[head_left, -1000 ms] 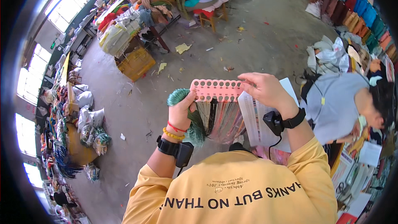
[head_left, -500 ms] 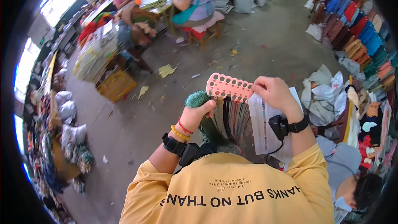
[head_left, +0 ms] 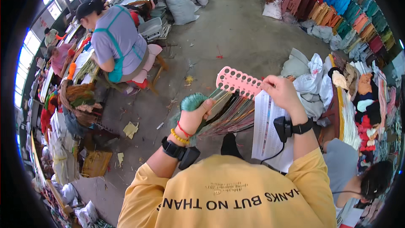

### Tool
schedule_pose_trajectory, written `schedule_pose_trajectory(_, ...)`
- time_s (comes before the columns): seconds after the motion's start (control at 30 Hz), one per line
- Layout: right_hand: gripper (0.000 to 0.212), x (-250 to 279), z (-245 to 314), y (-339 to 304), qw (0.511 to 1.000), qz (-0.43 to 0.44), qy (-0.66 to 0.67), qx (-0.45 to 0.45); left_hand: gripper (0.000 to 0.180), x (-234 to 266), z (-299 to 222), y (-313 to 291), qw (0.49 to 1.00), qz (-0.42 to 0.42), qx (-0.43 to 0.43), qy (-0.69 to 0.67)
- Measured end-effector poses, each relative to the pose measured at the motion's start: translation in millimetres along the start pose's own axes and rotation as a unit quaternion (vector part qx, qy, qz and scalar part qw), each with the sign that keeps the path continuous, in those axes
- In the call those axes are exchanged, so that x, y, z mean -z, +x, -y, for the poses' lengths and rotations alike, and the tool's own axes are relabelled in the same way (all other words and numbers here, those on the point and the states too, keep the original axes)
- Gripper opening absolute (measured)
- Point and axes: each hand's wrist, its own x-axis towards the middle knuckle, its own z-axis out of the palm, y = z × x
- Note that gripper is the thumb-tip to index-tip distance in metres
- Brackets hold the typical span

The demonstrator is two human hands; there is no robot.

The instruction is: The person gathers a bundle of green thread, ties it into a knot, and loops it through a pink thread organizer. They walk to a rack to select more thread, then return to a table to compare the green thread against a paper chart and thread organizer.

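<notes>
Your left hand (head_left: 195, 116) is gripping a green thread bundle (head_left: 193, 101), its fingers wrapping around the strands and its thumb pressing along the top. Your right hand (head_left: 280, 93) is pinching the right end of a pink perforated card (head_left: 238, 82) between thumb and fingertips. The card is spanning the space just beyond and between your two sets of fingers, tilting down toward the right. Multicoloured threads (head_left: 235, 116) are hanging from its lower edge, fanning out between your hands. A printed white sheet (head_left: 270, 131) is hanging directly below your right fingers; whether they are pinching it too, you cannot tell from this view. To the right of those fingers, a co-worker in grey (head_left: 344, 164) is bending low, and pale bags (head_left: 314, 80) are slumping nearby. Farther off, beyond your left fingers, a worker in a teal apron (head_left: 118, 38) is sitting on a stool (head_left: 148, 65) at a crowded table. Deepest, beyond your right fingers, rows of coloured yarn (head_left: 322, 6) are hanging.
</notes>
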Motion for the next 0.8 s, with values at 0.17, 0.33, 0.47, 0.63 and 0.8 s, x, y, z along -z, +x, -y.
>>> schedule_pose_trajectory(0.17, 0.021, 26.2, -47.3, 110.0, 1.0, 0.022, 0.001, -0.001, 0.02, -14.8, -0.8, 105.5, 0.998, -0.043, 0.03, -0.041)
schedule_pose_trajectory(0.33, 0.021, 53.6, -84.1, 221.1, 0.998, 0.06, -0.002, -0.004, 0.019, -16.7, -17.8, 211.3, 0.994, -0.065, 0.012, -0.088)
schedule_pose_trajectory(0.47, 0.02, 64.9, -124.1, 304.7, 0.999, 0.037, 0.002, 0.019, 0.019, -21.9, -17.1, 294.1, 0.993, -0.07, 0.038, -0.089)
schedule_pose_trajectory(0.63, 0.02, 84.7, -172.2, 404.3, 0.999, 0.04, -0.028, -0.024, 0.018, -20.0, -9.8, 414.4, 0.991, -0.007, 0.052, -0.124)
schedule_pose_trajectory(0.8, 0.018, 129.3, -204.8, 485.9, 0.996, 0.016, -0.071, -0.055, 0.018, -29.9, -20.1, 533.9, 0.992, 0.067, 0.065, -0.09)
